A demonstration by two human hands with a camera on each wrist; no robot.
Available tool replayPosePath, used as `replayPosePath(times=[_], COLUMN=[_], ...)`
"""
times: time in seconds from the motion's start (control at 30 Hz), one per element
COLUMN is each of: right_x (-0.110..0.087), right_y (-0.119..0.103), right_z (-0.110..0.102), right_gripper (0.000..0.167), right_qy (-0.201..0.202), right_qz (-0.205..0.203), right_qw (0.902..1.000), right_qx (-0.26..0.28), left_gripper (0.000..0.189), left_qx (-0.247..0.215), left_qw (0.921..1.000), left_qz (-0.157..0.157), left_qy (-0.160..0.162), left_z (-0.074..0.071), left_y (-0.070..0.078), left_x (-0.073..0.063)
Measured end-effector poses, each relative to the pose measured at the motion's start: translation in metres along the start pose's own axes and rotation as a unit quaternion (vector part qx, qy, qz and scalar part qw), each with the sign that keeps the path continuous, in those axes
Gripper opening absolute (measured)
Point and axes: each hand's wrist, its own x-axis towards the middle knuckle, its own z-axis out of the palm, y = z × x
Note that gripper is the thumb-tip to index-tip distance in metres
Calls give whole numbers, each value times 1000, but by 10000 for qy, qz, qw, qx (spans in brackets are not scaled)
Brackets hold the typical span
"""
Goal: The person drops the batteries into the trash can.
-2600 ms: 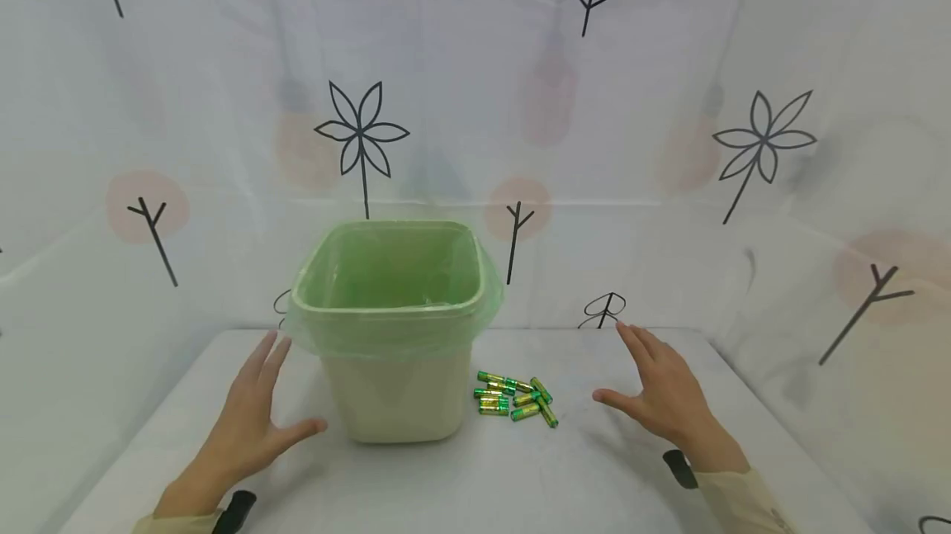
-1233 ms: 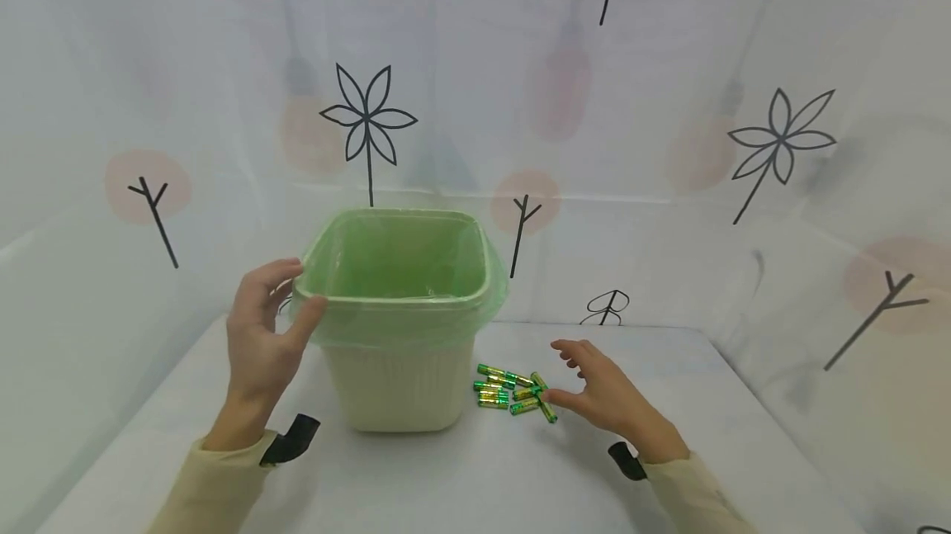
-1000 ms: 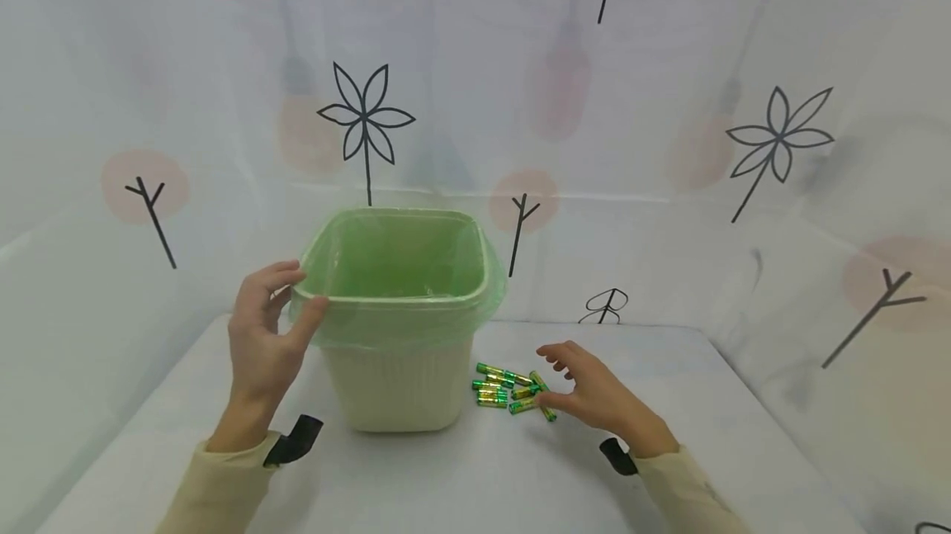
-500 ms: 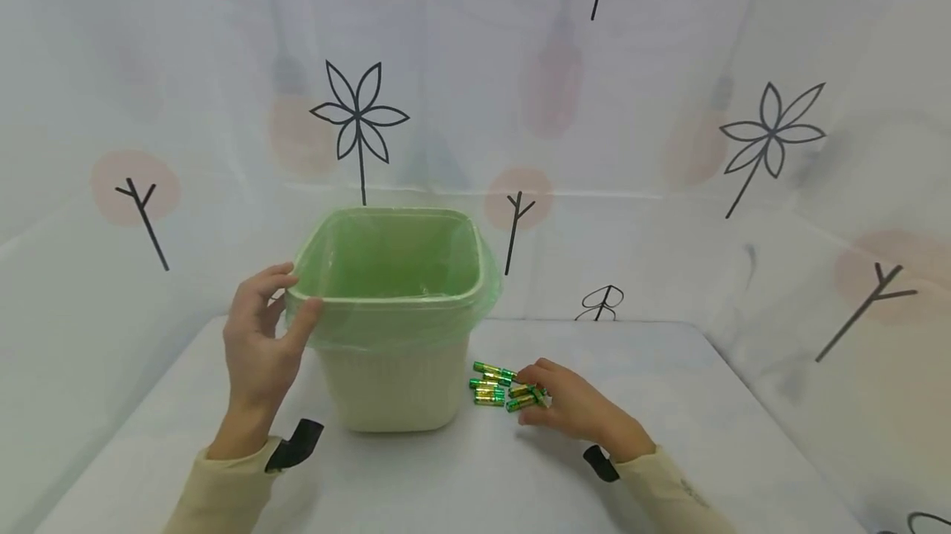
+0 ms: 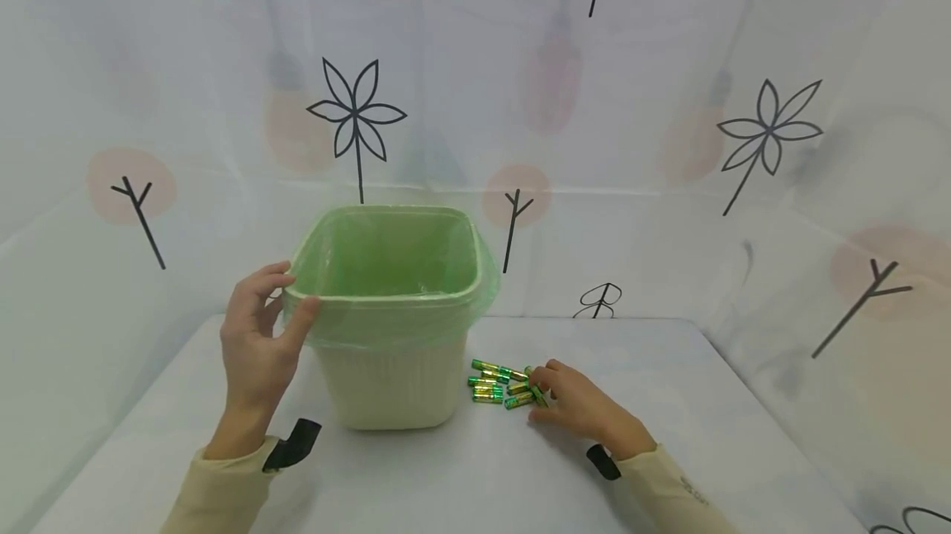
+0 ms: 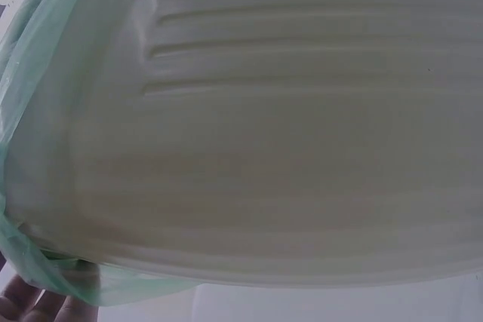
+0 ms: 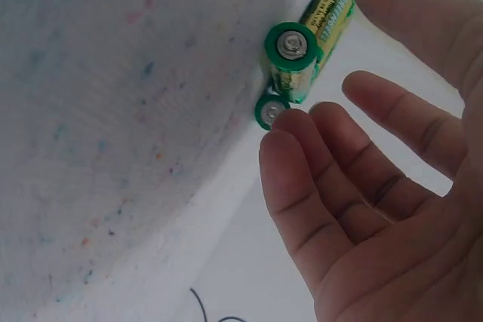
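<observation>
A cream square trash bin [image 5: 394,389] stands on the table, with a pale green liner [image 5: 386,329] folded over its rim. My left hand [image 5: 256,348] holds the bin's left rim through the liner; the left wrist view shows its fingers [image 6: 64,305] against the liner, and the bin wall [image 6: 302,164] fills most of that view. Right of the bin lie several green and gold batteries [image 5: 488,385]. My right hand [image 5: 578,404] is at the right side of this pile. In the right wrist view its loosely bent fingers [image 7: 287,171] are close to a battery [image 7: 293,58], with the thumb apart.
A white table [image 5: 446,484] carries the bin and batteries. White cloth [image 5: 654,253] with plant drawings hangs behind and at both sides.
My left hand has gone from beside the bin up to its rim and stays there. The right hand has moved left to the batteries, then slightly back right over the last half second.
</observation>
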Motion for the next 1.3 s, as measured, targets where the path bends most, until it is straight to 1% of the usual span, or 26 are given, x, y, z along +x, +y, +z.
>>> replayPosePath(times=[0.23,0.47,0.63,0.83,1.03,1.17,1.3], right_x=[2,-1,-2,-3,-3,-3,-4], right_y=[4,6,8,11,13,15,15], right_z=[5,3,-1,-4,-4,-4,-7], right_gripper=[30,23,22,26,26,26,26], right_qy=[-74,-44,-270,-547,-742,-817,-827], right_qz=[92,2,257,404,337,233,148], right_qw=[9997,10000,9993,9965,9930,9922,9922], right_qx=[199,-1,86,491,856,917,920], left_gripper=[38,37,36,37,37,37,37], left_qx=[-31,-51,-63,-145,-149,-53,-49], left_qw=[10000,10000,10000,9998,9998,10000,10000], left_qz=[-12,-42,-19,40,68,61,62], left_qy=[-7,15,36,89,79,35,33], left_z=[0,-1,0,1,0,0,1], left_y=[0,-1,-3,-3,-3,-2,-3], left_x=[0,0,0,-1,-1,-2,-2])
